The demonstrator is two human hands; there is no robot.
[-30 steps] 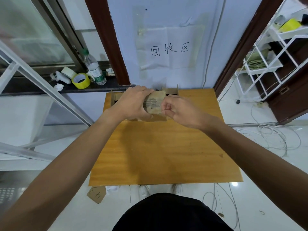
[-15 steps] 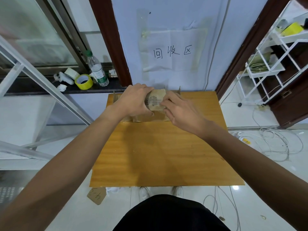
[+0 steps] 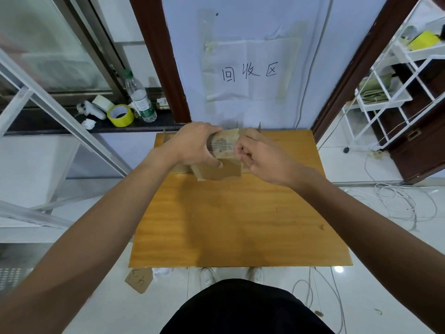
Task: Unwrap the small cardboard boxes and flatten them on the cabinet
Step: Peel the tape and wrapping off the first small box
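1 small box, wrapped in clear tape, at far edge of bench. Left hand grips its left side; right hand pinches its right edge. 1 brown cardboard piece lies under it. Sill: 2 tape rolls, 1 bottle.

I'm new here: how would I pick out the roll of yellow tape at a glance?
Look to the dark window ledge left of the wooden cabinet. Near its right end stands a clear bottle with a green cap, and the tape roll lies just left of it. Its bright yellow sets it apart from the whitish roll behind it.
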